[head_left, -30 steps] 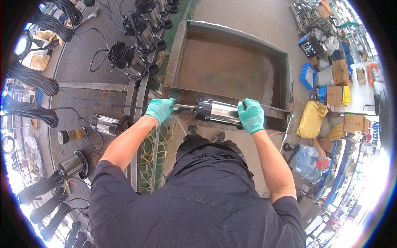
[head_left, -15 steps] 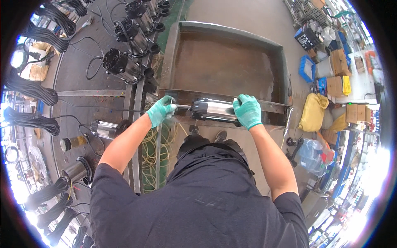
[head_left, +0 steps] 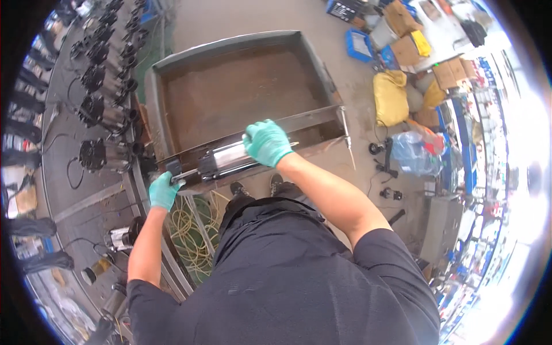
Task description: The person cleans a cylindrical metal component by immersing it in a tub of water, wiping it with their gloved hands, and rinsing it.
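At mid-frame the shiny metal cylinder (head_left: 221, 161) lies along the near rim of the rusty metal tank (head_left: 155, 109)—right hand (head_left: 266, 142) clasped over it, left hand (head_left: 164, 191) gripping its black end—so (gloves being slick) it could roll off.

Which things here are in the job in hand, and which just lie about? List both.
In hand: left hand and right hand hold the steel cylinder at the metal tray rim.

Lying about: yellow sack, cardboard boxes, blue crate, clear bag, yellow cable coil.
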`<state>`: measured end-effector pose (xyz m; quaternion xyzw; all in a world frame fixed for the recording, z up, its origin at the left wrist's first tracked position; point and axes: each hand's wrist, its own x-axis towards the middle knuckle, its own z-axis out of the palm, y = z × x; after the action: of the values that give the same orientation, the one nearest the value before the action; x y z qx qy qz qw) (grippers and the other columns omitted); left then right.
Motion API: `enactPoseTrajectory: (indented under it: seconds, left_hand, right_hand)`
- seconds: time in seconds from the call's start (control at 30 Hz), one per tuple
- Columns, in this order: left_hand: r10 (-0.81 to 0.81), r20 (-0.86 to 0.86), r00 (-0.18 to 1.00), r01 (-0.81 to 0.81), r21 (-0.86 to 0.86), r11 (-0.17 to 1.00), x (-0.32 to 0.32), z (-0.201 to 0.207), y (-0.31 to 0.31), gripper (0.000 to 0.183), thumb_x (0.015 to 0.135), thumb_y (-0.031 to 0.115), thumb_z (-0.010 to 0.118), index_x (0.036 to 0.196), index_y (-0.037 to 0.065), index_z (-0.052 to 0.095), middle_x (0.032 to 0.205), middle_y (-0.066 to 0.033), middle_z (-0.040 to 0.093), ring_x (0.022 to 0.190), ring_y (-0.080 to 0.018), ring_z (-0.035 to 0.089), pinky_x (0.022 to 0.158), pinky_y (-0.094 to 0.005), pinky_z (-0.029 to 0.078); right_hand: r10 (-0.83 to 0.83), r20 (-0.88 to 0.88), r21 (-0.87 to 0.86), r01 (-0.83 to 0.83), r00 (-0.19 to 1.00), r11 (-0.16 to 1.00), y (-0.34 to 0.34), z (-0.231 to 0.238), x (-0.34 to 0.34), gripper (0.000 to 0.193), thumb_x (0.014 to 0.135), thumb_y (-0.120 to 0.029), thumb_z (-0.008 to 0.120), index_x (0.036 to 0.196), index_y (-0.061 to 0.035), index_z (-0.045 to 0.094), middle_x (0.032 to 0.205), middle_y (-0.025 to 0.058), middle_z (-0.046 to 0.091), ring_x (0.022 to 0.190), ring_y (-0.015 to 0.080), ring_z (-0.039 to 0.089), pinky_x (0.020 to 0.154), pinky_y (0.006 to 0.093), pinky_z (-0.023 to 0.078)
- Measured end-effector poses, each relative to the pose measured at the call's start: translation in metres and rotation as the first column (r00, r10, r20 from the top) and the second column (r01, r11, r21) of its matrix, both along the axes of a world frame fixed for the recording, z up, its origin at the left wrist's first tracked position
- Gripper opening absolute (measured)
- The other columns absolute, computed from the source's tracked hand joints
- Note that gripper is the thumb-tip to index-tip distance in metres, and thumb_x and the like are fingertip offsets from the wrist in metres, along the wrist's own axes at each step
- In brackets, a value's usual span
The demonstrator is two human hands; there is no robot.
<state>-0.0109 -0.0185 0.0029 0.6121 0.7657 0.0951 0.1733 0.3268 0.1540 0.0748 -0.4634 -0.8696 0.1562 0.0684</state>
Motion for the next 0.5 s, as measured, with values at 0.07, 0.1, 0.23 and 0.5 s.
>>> enactPoseTrajectory:
  seconds: [0.07, 0.1, 0.23, 0.5]
  left_hand:
    - [0.061, 0.072, 0.996, -0.063, 0.03, 0.998, 0.001, -0.011, -0.002, 0.04, 0.079, 0.035, 0.084, 0.091, 0.003, 0.065, 0.083, -0.0212, 0.068, 0.076, -0.0425, 0.063, 0.069, -0.0432, 0.051]
    - [0.093, 0.186, 0.978, -0.093, -0.009, 0.996, -0.002, -0.015, -0.001, 0.039, 0.08, 0.035, 0.083, 0.091, 0.003, 0.065, 0.083, -0.0214, 0.068, 0.075, -0.0418, 0.063, 0.069, -0.0427, 0.051]
    - [0.756, 0.652, -0.061, -0.1, -0.758, 0.645, -0.014, 0.017, 0.008, 0.042, 0.093, 0.04, 0.072, 0.117, 0.008, 0.061, 0.093, -0.0127, 0.07, 0.065, -0.0213, 0.064, 0.059, -0.0338, 0.051]
    - [0.2, 0.948, 0.247, -0.163, -0.163, 0.973, -0.005, -0.018, -0.003, 0.047, 0.093, 0.006, 0.069, 0.136, 0.01, 0.052, 0.114, -0.004, 0.064, 0.092, -0.0111, 0.061, 0.075, -0.0241, 0.05]
  right_hand:
    - [-0.024, 0.0, 0.019, 0.024, 1.0, 1.0, -0.003, -0.001, -0.001, 0.029, 0.096, -0.032, 0.054, 0.087, -0.01, 0.07, 0.092, 0.0136, 0.072, 0.093, 0.0317, 0.066, 0.088, 0.0427, 0.053]
    - [-0.029, 0.011, 0.004, 0.029, 1.0, 1.0, -0.002, -0.001, 0.0, 0.029, 0.096, -0.031, 0.053, 0.088, -0.0098, 0.07, 0.093, 0.0138, 0.072, 0.093, 0.0323, 0.066, 0.088, 0.0433, 0.052]
    - [-0.006, 0.036, -0.046, 0.008, 0.999, 0.999, -0.001, 0.001, -0.001, 0.028, 0.095, -0.032, 0.054, 0.09, -0.01, 0.072, 0.094, 0.0141, 0.072, 0.094, 0.0321, 0.066, 0.089, 0.0431, 0.051]
    - [-0.02, 0.016, -0.087, 0.021, 1.0, 0.996, 0.001, 0.002, 0.002, 0.03, 0.095, -0.033, 0.055, 0.095, -0.0104, 0.073, 0.096, 0.0126, 0.073, 0.097, 0.0315, 0.066, 0.087, 0.045, 0.053]
